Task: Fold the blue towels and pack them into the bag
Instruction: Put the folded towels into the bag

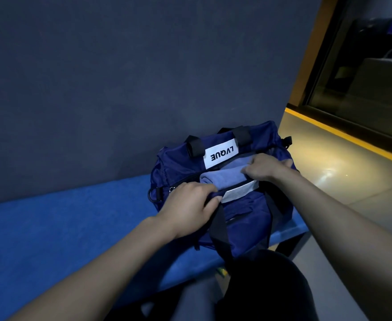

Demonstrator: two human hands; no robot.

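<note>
The folded blue towel (231, 176) lies in the open mouth of the navy bag (243, 212); the left hand (190, 205) pinches the bag's near edge, the right hand (265, 167) clutches the towel; the white label (220, 156) reads "LVQUE"

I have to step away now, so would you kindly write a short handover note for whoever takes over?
Left hand grips the near edge of the bag opening, holding it open.
Right hand presses a folded towel down into the opening.
The bag sits on the blue bench against the wall.
Done: this towel is folded and partly inside.
Left: push it fully in. No other towels are in view.
</note>
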